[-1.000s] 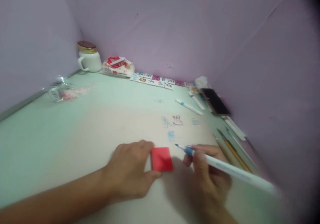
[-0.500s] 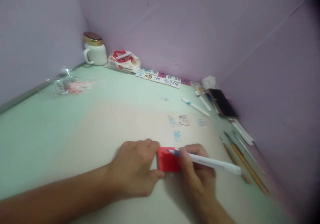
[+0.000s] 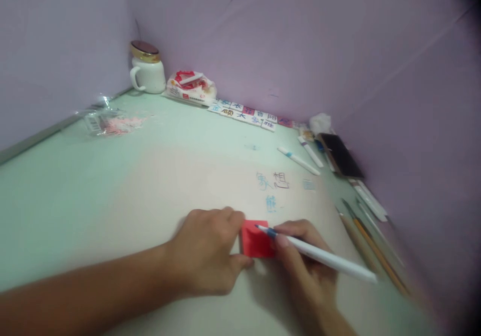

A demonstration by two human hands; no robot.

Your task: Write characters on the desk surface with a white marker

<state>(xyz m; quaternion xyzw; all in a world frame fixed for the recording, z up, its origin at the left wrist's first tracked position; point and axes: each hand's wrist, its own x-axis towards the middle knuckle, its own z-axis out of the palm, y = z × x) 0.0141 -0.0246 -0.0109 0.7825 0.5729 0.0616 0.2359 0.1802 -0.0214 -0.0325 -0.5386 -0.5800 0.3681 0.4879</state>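
Note:
A small red square block (image 3: 257, 243) lies on a pale sheet (image 3: 165, 181) at the front middle. My left hand (image 3: 210, 248) grips its left side, thumb at the near corner and fingers at the far one. My right hand (image 3: 308, 266) is closed around a white marker pen (image 3: 330, 259) with a blue collar. The pen's tip is over the upper part of the red face; whether it touches is too blurred to tell. Beyond the block, handwritten characters (image 3: 281, 181) in blue and dark ink stand on the sheet.
Several character tiles (image 3: 244, 115) line the back wall beside a crumpled packet (image 3: 191, 88) and a white lidded mug (image 3: 149, 75). Loose markers (image 3: 298, 160), a phone (image 3: 341, 154) and brushes (image 3: 379, 253) lie right. Clear plastic wrap (image 3: 95, 120) and pink shavings (image 3: 126, 124) lie left.
My right hand has shifted slightly right, and the pen's rear end has swung down and right. The whole view has moved a little; my left hand still grips the red block.

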